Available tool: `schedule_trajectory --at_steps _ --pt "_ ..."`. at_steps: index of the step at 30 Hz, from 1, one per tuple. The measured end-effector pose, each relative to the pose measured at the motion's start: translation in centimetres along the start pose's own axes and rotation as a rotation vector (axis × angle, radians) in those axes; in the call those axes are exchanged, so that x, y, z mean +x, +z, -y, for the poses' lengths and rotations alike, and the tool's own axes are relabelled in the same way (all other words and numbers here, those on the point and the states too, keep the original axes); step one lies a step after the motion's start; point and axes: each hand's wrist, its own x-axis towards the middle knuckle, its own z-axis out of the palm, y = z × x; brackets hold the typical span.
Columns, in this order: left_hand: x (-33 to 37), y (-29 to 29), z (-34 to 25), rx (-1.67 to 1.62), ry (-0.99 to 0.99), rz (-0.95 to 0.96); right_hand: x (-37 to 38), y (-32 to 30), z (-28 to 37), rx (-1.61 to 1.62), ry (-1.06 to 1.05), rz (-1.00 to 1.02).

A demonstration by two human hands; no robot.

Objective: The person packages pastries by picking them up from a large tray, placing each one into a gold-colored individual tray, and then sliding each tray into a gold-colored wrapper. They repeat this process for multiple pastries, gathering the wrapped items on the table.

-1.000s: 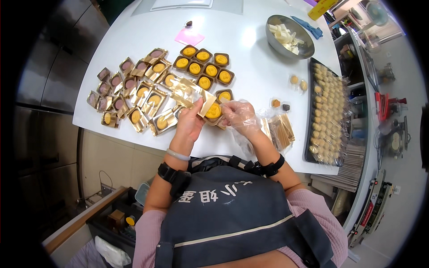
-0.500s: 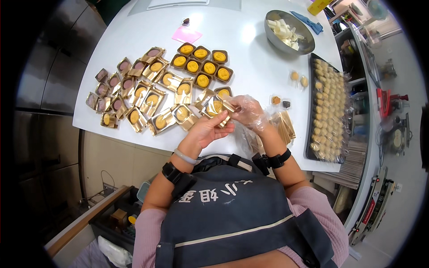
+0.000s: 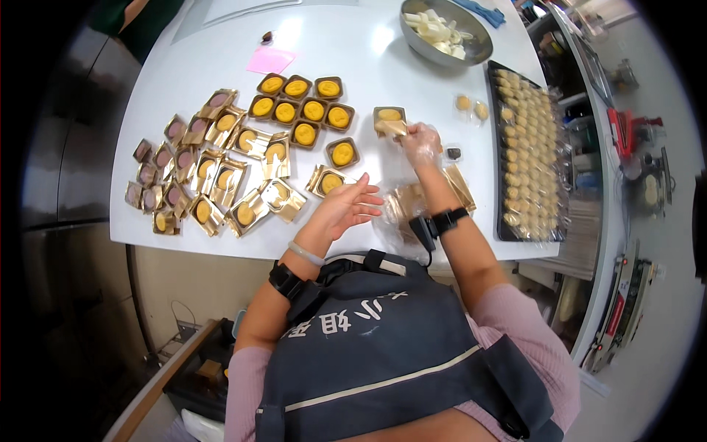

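Observation:
My left hand (image 3: 349,206) is open, fingers spread and nothing in it. Next to its fingertips lies a gold-wrapped yellow cake (image 3: 331,181), partly hidden by the hand. My right hand (image 3: 422,145), in a clear plastic glove, pinches the edge of a gold wrapper (image 3: 390,127). A yellow cake in a brown tray (image 3: 389,114) sits in that wrapper. Between the hands and the farther cakes is a lone yellow cake (image 3: 342,153) in a brown tray. Below my right hand, gold wrappers (image 3: 458,186) and clear plastic (image 3: 405,210) lie partly behind the forearm.
Unwrapped yellow cakes (image 3: 297,110) are grouped ahead; wrapped yellow and purple cakes (image 3: 175,195) spread leftward. A black tray of small round pastries (image 3: 526,158) stands right, below a metal bowl of white pieces (image 3: 446,37). A pink paper (image 3: 270,60) lies far left. Someone's green garment (image 3: 147,29) shows behind.
My hands have come apart. The left has let go and spread its fingers, while the right has reached farther away, a wrapped yellow cake in its grip. The whole view has shifted slightly.

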Motion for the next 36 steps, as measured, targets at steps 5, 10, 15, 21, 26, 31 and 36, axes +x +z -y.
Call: schedule_trajectory --at_steps 5,10,15,21,26,31,36 --pt "0.6 -2.2 1.0 -0.036 -0.012 -0.074 0.5 -2.1 0.6 0.010 0.317 0.439" --pt "0.8 -2.1 1.2 0.059 -0.015 -0.083 -1.0 -9.6 0.2 0.013 0.239 0.288" --pt "2.3 -0.8 2.9 0.187 -0.052 -0.090 -6.5 -12.6 -1.3 -0.257 0.172 0.530" --pt "2.2 -0.1 3.2 0.271 -0.078 -0.052 -8.9 -13.0 -3.6 -0.426 0.312 0.240" --pt "1.7 0.0 2.9 0.250 -0.085 -0.052 -8.5 -12.4 -8.0 -0.499 0.267 0.081" --pt "1.0 -0.6 3.0 0.176 -0.054 -0.025 -6.3 -12.2 -8.3 -0.306 0.348 0.167" --pt "0.3 -1.1 2.7 0.142 -0.006 -0.023 -5.4 -12.5 -7.7 -0.672 0.223 0.296"
